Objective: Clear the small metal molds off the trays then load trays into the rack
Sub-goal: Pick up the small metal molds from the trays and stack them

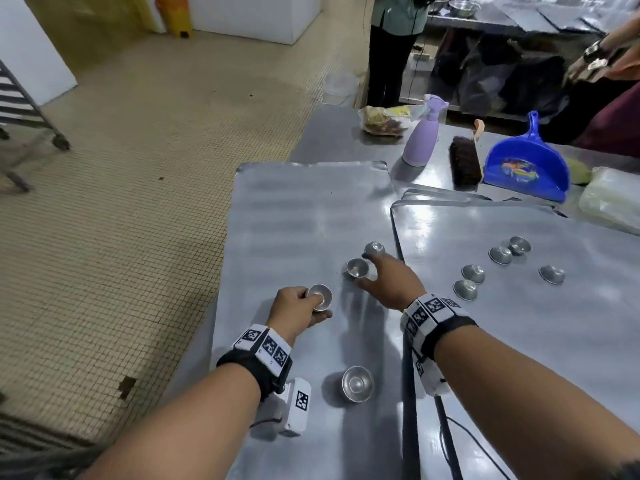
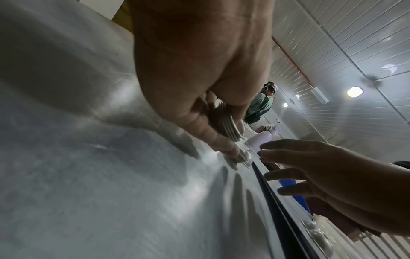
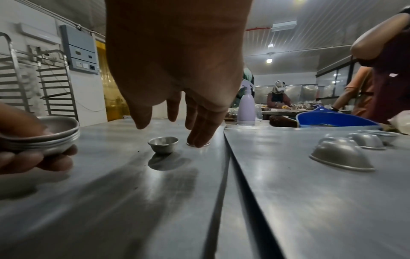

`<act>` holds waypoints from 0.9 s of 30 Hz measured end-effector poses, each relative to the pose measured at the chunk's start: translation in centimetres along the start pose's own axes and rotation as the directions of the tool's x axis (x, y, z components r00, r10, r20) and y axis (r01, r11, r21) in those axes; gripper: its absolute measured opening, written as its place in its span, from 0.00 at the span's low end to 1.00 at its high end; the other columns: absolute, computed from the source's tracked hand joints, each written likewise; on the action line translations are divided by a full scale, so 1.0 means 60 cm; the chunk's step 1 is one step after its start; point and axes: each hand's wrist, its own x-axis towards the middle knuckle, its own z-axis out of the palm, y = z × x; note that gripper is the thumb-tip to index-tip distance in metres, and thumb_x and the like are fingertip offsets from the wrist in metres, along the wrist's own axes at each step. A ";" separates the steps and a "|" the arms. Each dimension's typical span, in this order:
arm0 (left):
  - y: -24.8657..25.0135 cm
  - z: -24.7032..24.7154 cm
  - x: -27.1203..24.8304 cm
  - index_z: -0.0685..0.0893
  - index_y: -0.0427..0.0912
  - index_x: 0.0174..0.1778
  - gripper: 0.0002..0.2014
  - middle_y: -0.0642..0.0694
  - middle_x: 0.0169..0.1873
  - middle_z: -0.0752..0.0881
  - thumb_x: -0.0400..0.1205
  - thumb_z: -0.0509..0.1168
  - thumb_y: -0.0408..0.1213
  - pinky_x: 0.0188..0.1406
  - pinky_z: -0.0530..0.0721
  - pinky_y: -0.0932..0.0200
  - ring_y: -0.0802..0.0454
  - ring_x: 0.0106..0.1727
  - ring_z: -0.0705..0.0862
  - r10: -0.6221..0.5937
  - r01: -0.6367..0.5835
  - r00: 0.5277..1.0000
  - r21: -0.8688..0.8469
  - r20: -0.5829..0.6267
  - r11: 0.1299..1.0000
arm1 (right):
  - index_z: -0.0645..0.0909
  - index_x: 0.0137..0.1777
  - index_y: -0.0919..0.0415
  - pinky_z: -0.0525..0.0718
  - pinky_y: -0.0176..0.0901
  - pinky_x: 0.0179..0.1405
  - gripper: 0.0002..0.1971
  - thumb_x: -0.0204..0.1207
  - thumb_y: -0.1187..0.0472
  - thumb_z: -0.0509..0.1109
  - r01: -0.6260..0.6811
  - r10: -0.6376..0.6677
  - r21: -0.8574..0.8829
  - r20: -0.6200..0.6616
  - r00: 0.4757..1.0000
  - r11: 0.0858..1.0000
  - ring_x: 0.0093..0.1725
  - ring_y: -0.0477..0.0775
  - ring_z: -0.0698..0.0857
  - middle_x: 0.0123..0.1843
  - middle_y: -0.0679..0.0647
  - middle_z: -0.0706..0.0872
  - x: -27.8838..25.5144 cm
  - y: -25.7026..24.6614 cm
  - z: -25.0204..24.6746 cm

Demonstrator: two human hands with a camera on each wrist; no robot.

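Now the left hand [image 1: 294, 304], at centre-left of the head view, grips a stack of small molds [image 1: 319, 297] above the left tray [image 1: 294, 209]. Just right of it, the right hand [image 1: 391, 280] reaches with fingers spread wide, its fingertips [image 3: 198, 140] touching an overturned mold [image 1: 374, 248] beside an upright mold [image 3: 163, 145].

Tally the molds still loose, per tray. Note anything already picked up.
Loose molds on the left tray: 3
Loose molds on the right tray: 5
Nested stack held in the left hand: 1 (number of molds in it unclear)
Total loose: 8
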 end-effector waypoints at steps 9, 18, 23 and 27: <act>0.012 0.000 0.006 0.84 0.29 0.44 0.05 0.34 0.42 0.86 0.84 0.64 0.25 0.36 0.90 0.62 0.44 0.36 0.94 0.033 -0.030 0.998 0.044 -0.062 0.999 | 0.81 0.62 0.49 0.77 0.45 0.45 0.13 0.80 0.51 0.64 0.048 -0.044 -0.044 0.091 0.995 0.998 0.57 0.63 0.86 0.60 0.56 0.84 0.062 0.010 0.030; 0.023 0.009 -0.004 0.86 0.24 0.48 0.08 0.28 0.44 0.89 0.81 0.65 0.27 0.37 0.91 0.60 0.39 0.42 0.94 -0.006 -0.003 0.996 -0.102 -0.087 0.995 | 0.82 0.59 0.53 0.82 0.48 0.50 0.15 0.78 0.47 0.69 0.039 -0.042 0.053 0.057 0.997 0.998 0.58 0.61 0.85 0.58 0.55 0.87 0.004 0.002 0.010; 0.050 0.035 -0.011 0.83 0.28 0.44 0.09 0.28 0.41 0.87 0.80 0.64 0.32 0.50 0.92 0.43 0.31 0.44 0.92 -0.050 0.037 0.998 -0.302 -0.038 0.953 | 0.79 0.67 0.49 0.85 0.54 0.56 0.21 0.77 0.43 0.72 0.099 -0.073 0.226 -0.121 0.990 0.969 0.57 0.56 0.86 0.59 0.49 0.87 -0.059 -0.033 -0.023; 0.072 0.072 -0.024 0.83 0.31 0.44 0.16 0.36 0.34 0.89 0.86 0.56 0.39 0.39 0.90 0.49 0.42 0.37 0.89 -0.026 0.060 0.995 -0.370 0.095 0.927 | 0.75 0.75 0.47 0.83 0.54 0.61 0.27 0.77 0.43 0.72 0.085 -0.052 0.229 -0.146 0.988 0.970 0.63 0.55 0.85 0.65 0.50 0.87 -0.097 -0.044 -0.031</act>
